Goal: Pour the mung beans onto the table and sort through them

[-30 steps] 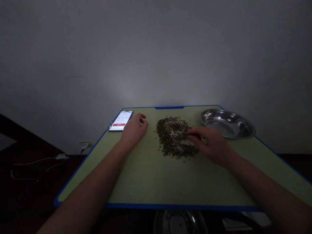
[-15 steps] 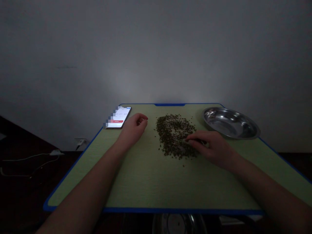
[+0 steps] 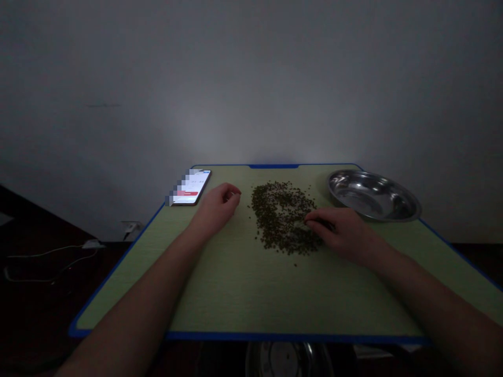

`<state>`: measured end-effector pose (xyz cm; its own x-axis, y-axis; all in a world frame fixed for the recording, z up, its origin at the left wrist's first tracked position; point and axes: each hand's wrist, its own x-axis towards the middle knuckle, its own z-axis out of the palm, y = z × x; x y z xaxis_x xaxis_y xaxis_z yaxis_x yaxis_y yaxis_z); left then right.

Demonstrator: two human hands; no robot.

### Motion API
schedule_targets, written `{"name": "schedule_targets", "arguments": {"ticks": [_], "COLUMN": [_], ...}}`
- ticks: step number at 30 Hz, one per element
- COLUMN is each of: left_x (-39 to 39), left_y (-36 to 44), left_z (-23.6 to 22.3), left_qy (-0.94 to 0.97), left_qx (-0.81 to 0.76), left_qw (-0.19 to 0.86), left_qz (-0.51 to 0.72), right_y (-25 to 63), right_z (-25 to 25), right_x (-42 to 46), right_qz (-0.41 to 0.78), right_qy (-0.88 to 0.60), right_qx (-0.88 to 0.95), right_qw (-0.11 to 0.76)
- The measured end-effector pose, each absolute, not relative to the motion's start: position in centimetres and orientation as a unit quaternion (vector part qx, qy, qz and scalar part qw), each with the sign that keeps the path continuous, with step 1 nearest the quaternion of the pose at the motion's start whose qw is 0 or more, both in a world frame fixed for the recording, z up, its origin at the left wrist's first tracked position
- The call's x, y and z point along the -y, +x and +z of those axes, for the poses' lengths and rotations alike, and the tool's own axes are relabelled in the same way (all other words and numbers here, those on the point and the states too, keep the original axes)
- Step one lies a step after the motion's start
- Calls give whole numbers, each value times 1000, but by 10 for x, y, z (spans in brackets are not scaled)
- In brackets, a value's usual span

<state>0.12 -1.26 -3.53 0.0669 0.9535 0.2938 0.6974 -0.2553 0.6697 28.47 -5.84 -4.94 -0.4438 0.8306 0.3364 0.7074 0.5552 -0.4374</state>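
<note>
A loose spread of small dark greenish grains [image 3: 271,222], with paler bits among them, lies in the middle of the table. At its right edge is my right hand [image 3: 340,230], thumb and fingertips pinched together just over the grains. Whatever the pinch holds, if anything, is too small to make out. My left hand [image 3: 218,207] rests on the tabletop left of the spread, apart from it, its fingers curled in towards the thumb. The inside of that curl is mostly hidden.
A shallow steel basin [image 3: 373,196] stands at the table's back right. A lit phone [image 3: 190,188] lies at the back left. The light green table [image 3: 236,309] has a blue rim, with a wall behind. Another metal bowl [image 3: 288,358] shows below the front edge.
My right hand has drawn slightly right and away from the middle of the grains, still pinched. My left hand has barely shifted. The view has tilted a little.
</note>
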Motion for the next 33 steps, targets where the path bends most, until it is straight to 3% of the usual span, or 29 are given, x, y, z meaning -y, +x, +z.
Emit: {"name": "schedule_targets", "arguments": {"ticks": [11,21,33], "left_x": [12,14,16], "left_y": [2,1,2], "left_z": [-38,-37,-36], "left_qy": [718,723,725], "left_qx": [-573,-569,-568], "left_qw": [181,178,178], "left_qz": [351,350,346], "right_y": [284,313,302], "right_z": [-47,-36,-37], "right_x": [60,58,60], "right_qz": [80,161,151], "right_qy": [-465,-437,-454], "right_qx": [831,864,862], "right_qw": [294,193,168]}}
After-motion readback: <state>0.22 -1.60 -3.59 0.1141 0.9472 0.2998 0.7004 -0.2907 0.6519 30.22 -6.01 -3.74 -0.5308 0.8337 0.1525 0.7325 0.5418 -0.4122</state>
